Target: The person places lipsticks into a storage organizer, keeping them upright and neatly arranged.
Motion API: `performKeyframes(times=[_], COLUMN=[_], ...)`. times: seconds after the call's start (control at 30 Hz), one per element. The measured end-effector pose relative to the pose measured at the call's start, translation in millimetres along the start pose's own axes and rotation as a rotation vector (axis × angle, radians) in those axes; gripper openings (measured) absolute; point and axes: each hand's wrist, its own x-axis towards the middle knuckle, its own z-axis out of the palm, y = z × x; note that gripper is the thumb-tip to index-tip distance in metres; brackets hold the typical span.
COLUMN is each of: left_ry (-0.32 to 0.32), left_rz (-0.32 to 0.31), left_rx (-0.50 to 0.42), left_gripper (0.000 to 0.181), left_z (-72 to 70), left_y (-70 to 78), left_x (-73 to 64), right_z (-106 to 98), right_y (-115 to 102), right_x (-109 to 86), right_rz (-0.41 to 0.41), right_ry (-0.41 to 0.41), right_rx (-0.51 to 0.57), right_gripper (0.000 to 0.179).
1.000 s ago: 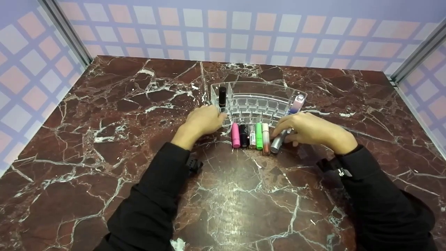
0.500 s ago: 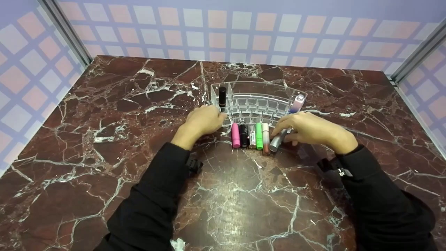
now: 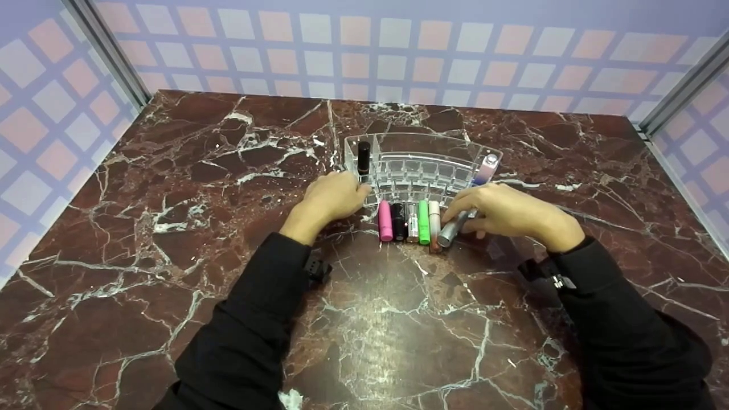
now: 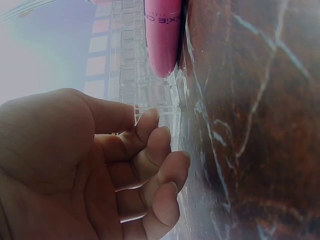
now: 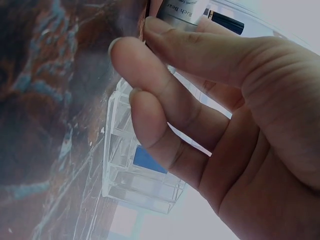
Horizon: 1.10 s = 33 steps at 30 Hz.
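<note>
My right hand [image 3: 504, 209] pinches a silver cosmetic tube [image 3: 454, 228] between thumb and fingers, its near end tilted left over a white-and-brown tube [image 3: 434, 222]. In the right wrist view the silver tube [image 5: 181, 14] bears lettering reading "Rich Bear". My left hand [image 3: 336, 195] grips the left front corner of a clear acrylic cosmetics organizer [image 3: 421, 143], thumb and index finger meeting at its edge [image 4: 172, 105]. Before the organizer, in a row, lie a pink tube [image 3: 385, 221], a black tube [image 3: 398, 222], a clear tube with a label [image 3: 412, 224] and a green tube [image 3: 423, 222].
A black tube [image 3: 363, 158] stands in the organizer's left back compartment. On its right side stands a pink-and-blue tube [image 3: 487, 168]. Dark red marbled tabletop [image 3: 376, 341] surrounds everything, with checked panels [image 3: 370, 51] behind and at both sides.
The silver tube's near end has swung slightly left and now overlaps the white-and-brown tube, with my right fingers shifting a little along with it. My left hand and the organizer keep their places.
</note>
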Motion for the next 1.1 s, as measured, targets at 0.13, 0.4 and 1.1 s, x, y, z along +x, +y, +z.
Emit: performKeyframes(times=[0.13, 0.4, 1.1], left_ry=[-0.004, 0.032, 0.048], left_rz=[-0.002, 0.006, 0.064], left_rx=[-0.001, 0.041, 0.030], left_gripper=[0.042, 0.045, 0.054], left_z=[-0.4, -1.2, -5.5], left_y=[0.6, 2.0, 16.3], left_x=[-0.1, -0.2, -8.1], right_z=[0, -2, -1], right_y=[-1, -2, -4], right_x=[-0.4, -0.7, -0.2], right_rz=[-0.004, -0.001, 0.046], right_ry=[0.003, 0.007, 0.026], right_rx=[0.000, 0.000, 0.028], right_gripper=[0.035, 0.035, 0.034])
